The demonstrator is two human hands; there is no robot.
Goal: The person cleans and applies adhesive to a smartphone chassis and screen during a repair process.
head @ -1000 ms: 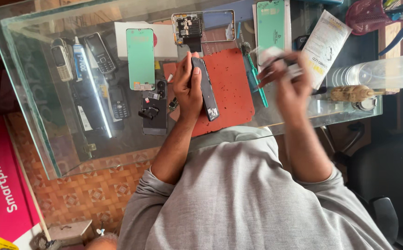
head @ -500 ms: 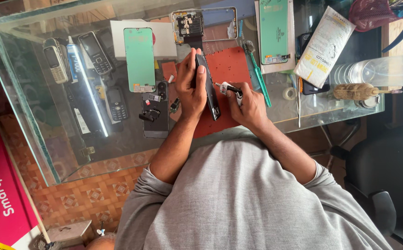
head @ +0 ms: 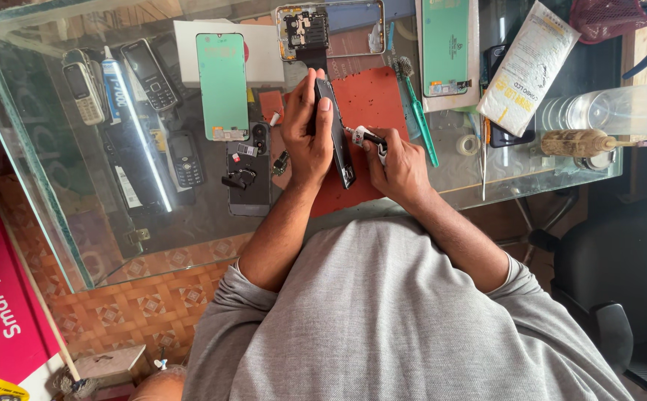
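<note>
Black phone (head: 336, 126) on edge, clamped in left hand (head: 305, 137); right hand (head: 401, 163) fingers pinch small tool (head: 364, 136) vs phone

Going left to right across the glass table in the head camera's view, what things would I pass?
Old keypad phones → green phone screen panel → left hand gripping a dark phone → right hand with a small tool → green brush → white packet.

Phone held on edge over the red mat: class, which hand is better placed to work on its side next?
Right, probably. The right hand holds a small tool whose tip meets the phone, while the left hand is occupied gripping it.
</note>
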